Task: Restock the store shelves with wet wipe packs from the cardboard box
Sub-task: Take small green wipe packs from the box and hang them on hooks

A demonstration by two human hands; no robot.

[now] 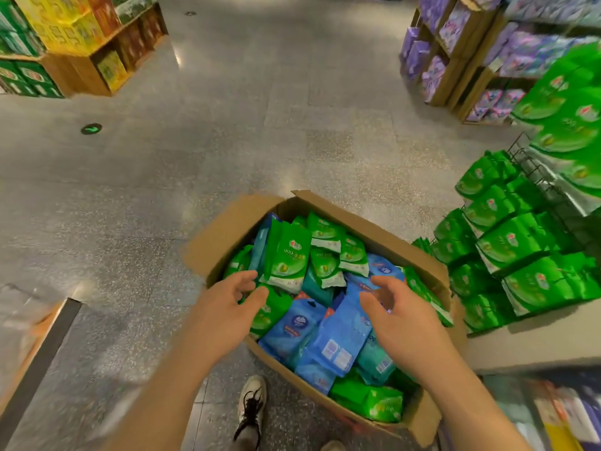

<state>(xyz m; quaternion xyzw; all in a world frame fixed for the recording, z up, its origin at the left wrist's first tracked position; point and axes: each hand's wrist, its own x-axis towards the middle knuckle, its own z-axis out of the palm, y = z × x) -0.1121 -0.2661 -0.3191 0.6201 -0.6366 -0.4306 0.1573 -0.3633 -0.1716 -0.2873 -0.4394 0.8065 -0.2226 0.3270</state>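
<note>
An open cardboard box [224, 236] stands on the floor, full of loose green wet wipe packs [289, 255] and blue wet wipe packs [341, 336]. My left hand [227, 307] hovers over the box's left side with its fingers loosely spread, just above a green pack. Over the box's right side my right hand [396, 314] is held with relaxed, slightly curved fingers above the blue packs. Neither hand holds anything. To the right, rows of green packs [514, 242] hang on a wire rack [533, 170] of the shelf.
A grey shelf base [536, 340] runs along the right, with more goods below it. Purple goods fill wooden shelves [455, 60] at the back right. A stacked display of green and yellow cartons [65, 43] stands at the back left. My shoe [252, 405] is beside the box.
</note>
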